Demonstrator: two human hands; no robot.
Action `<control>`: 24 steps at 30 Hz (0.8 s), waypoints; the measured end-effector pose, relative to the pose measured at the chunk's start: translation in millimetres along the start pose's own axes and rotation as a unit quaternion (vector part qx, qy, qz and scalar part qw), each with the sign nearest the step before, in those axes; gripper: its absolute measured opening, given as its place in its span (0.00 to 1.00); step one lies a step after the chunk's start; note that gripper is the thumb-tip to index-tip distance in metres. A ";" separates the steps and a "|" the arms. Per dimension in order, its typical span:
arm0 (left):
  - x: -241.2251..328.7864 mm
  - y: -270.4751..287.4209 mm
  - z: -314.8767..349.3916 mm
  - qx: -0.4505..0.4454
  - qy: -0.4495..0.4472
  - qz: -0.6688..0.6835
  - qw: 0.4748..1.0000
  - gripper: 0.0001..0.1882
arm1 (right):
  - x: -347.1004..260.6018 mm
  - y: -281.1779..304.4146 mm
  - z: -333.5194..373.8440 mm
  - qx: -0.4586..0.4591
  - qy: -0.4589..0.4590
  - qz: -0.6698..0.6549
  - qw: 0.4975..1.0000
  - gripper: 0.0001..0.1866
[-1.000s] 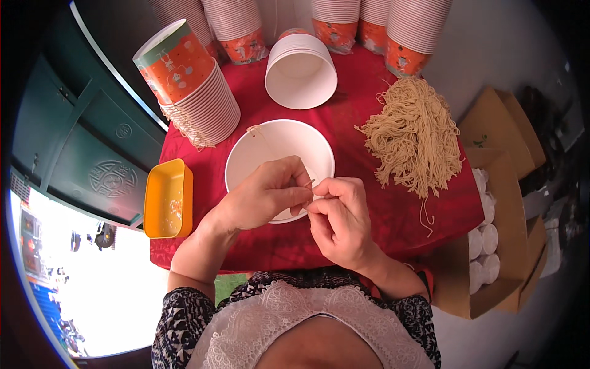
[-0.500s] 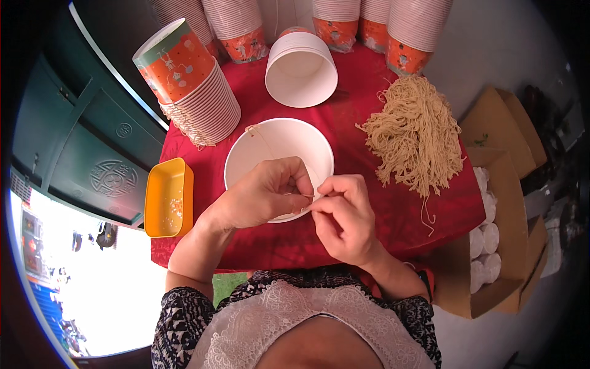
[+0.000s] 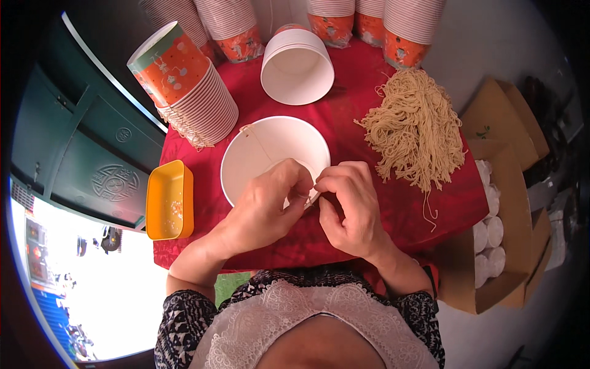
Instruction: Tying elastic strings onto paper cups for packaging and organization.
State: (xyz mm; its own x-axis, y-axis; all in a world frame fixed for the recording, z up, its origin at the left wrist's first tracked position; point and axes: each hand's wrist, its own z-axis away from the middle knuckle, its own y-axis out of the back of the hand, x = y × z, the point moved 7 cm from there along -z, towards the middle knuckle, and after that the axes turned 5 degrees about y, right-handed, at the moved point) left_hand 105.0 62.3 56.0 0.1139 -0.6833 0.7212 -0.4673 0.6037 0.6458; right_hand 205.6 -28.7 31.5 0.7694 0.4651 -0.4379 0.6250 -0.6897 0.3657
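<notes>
A white-lined paper bucket (image 3: 243,163) rests on the table in front of me, its opening facing up. A thin tan string (image 3: 260,144) is fixed at its far left rim and runs across the opening toward my fingers. My left hand (image 3: 265,200) reaches over the near part of the bucket, thumb and fingers pinched on the string. Close beside it, my right hand (image 3: 351,206) pinches at the right rim, fingers curled around the string's end. The fingertips nearly meet, and they partly hide the string and the rim there.
A tangled pile of tan strings (image 3: 418,129) lies at the right. Nested buckets (image 3: 200,98) lean at the left above a yellow tray (image 3: 169,215). Another white bucket (image 3: 298,74) lies beyond mine, with wrapped stacks (image 3: 233,27) behind. A cardboard box (image 3: 513,209) with white rolls stands at right.
Both hands stay at the right rim with the string. My left hand has turned and lowered slightly; my right fingers have curled in closer over the rim. The view has shifted a little.
</notes>
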 end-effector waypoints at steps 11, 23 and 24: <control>7.3 -1.6 7.3 0.062 -0.072 -0.055 0.994 0.14 | -0.6 -3.0 -8.0 -0.050 0.004 -0.010 0.999 0.13; -5.3 -2.8 6.5 0.026 0.031 0.004 0.999 0.12 | -0.5 13.8 -25.2 0.059 0.065 0.161 0.983 0.14; -8.8 -4.0 6.1 0.015 0.052 0.015 0.998 0.12 | 1.4 15.1 -28.3 0.075 0.071 0.165 0.981 0.13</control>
State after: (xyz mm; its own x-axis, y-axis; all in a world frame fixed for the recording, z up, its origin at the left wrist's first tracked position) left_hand 100.6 63.4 45.5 0.1890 -0.6187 0.7625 -0.4969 0.6095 0.6177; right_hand 219.9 -22.9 59.6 0.9436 0.2686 -0.1936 0.3213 -0.8842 0.3389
